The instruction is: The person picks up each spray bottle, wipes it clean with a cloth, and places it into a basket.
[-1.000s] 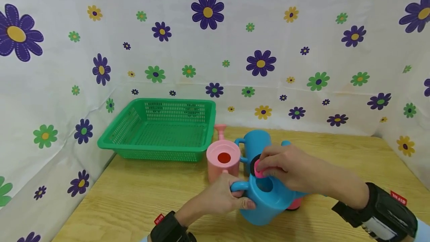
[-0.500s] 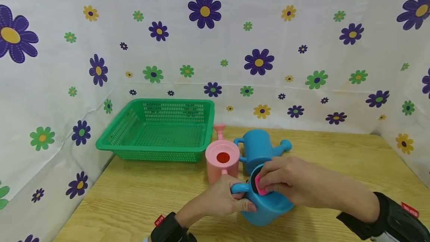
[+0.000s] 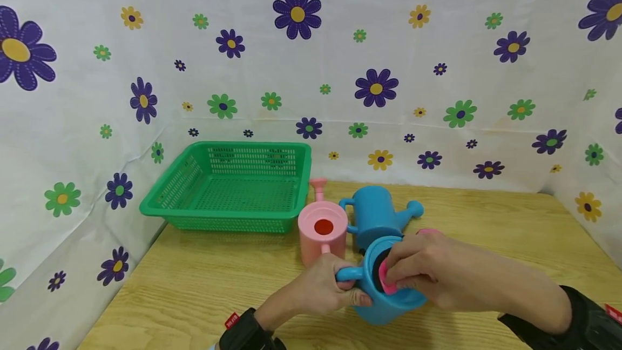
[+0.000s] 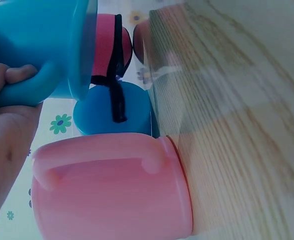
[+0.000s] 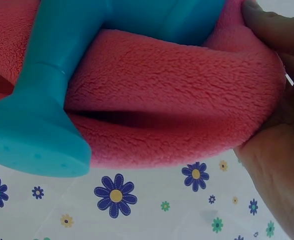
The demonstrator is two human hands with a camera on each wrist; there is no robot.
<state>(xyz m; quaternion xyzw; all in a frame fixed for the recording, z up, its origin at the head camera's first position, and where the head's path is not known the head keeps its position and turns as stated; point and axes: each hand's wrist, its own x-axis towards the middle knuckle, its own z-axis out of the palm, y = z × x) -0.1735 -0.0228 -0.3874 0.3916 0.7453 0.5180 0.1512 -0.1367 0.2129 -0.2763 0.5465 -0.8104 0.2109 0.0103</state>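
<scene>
My left hand [image 3: 316, 285] grips the handle of a blue watering can [image 3: 374, 311], which is tilted above the table near the front. In my right hand [image 3: 432, 266] is a pink plush cloth [image 3: 386, 277] with black edging, pinched between thumb and fingers and pressed to the can's top, covering its opening. The right wrist view shows the plush cloth [image 5: 181, 75] folded around the can's side, with the spout and its sprinkler head [image 5: 37, 135] in front. A black loop [image 4: 118, 102] hangs from the cloth in the left wrist view.
Just behind stands a second blue watering can [image 3: 373, 209], its spout pointing right. Beside it, to the left, is a pink watering can [image 3: 311, 239]. A green plastic basket [image 3: 223, 214] sits at the back left of the wooden table [image 3: 204, 285], before a flowered cloth backdrop [image 3: 291, 69].
My right hand has moved the cloth from the far edge of the can's top toward me and slightly right, over the opening. My left hand keeps its grip on the handle.
</scene>
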